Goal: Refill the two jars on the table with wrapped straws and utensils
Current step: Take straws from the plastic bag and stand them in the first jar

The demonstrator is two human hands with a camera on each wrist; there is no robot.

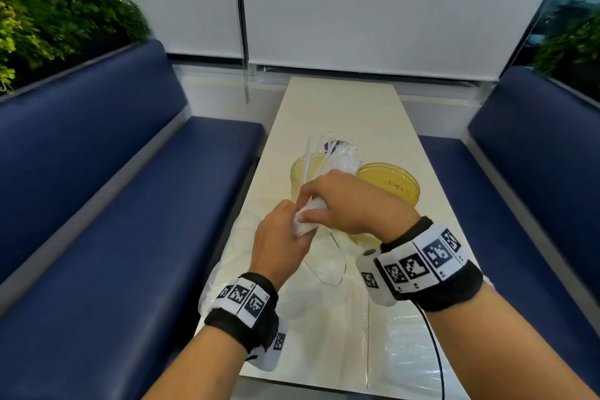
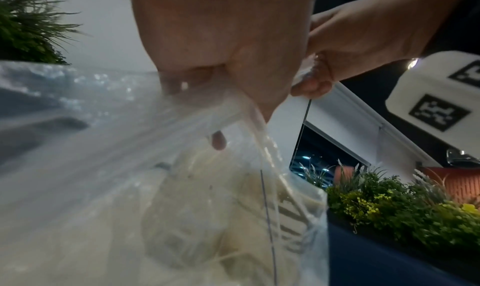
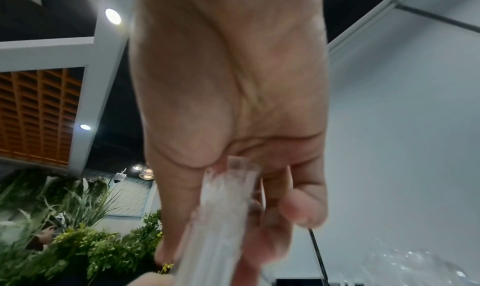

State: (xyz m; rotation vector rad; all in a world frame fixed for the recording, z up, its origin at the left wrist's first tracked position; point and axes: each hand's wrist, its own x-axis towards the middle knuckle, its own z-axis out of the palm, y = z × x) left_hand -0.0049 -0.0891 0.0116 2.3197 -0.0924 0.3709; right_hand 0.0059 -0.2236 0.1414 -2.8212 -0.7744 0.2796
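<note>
Two yellow see-through jars stand side by side mid-table. The left jar (image 1: 300, 178) holds a few white wrapped straws (image 1: 306, 157). The right jar (image 1: 391, 187) shows dark handwriting on it and nothing standing in it. Both hands hold a clear plastic pack of wrapped straws (image 1: 345, 157) tilted over the left jar. My left hand (image 1: 293, 216) pinches its white near end (image 1: 303, 224). My right hand (image 1: 311, 195) grips the pack (image 3: 226, 190) higher up. In the left wrist view my left hand (image 2: 207, 81) clutches crinkled clear plastic (image 2: 182, 138).
The long cream table (image 1: 344, 107) runs between two blue benches (image 1: 130, 204) (image 1: 535, 172). Clear plastic bags (image 1: 328, 269) (image 1: 406, 351) lie on its near end under my wrists. Planters with greenery (image 1: 48, 19) sit behind the benches. A blind cord (image 1: 246, 84) hangs at the far window.
</note>
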